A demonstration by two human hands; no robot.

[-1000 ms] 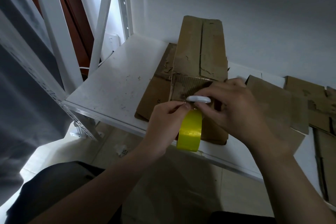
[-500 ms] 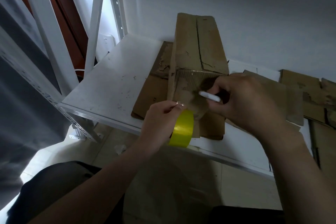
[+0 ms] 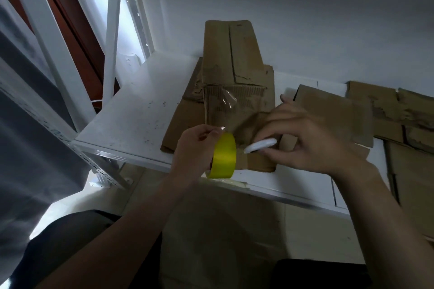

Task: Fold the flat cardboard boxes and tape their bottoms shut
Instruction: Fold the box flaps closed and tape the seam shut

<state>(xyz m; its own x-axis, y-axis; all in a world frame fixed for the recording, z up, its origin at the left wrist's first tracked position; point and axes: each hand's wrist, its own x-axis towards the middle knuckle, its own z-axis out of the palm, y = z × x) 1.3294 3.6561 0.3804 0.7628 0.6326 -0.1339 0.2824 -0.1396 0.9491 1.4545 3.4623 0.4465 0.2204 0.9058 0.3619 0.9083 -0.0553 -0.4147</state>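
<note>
Box (image 3: pixel 231 54) sits on the white shelf (image 3: pixel 136 112), on top of a flat sheet, near end toward the person. That puts the face being sealed within reach of both hands. A clear strip of tape (image 3: pixel 225 101) runs from that end down to the yellow roll (image 3: pixel 224 155). It looks taut and partly stuck, with one wrinkle.

Left hand (image 3: pixel 195 148) is at the shelf's front edge. Thumb and forefinger are closed narrow, pinching the tape just above the roll, probably to keep the strip tight for a cut. The roll hangs against this hand, but I cannot tell whether the other fingers grip it.

Right hand (image 3: pixel 305 141) is just beside the roll. Its fingers are curled and pinching a thin white tool (image 3: pixel 260 145), likely a cutter, tip aimed at the tape near the roll. No blade is visible. The tool looks near the strip, but contact is unclear.

More flat cardboard (image 3: pixel 333 115) lies to the right on the shelf, not yet folded.

Judged step: cutting the tape free after sealing this end.
</note>
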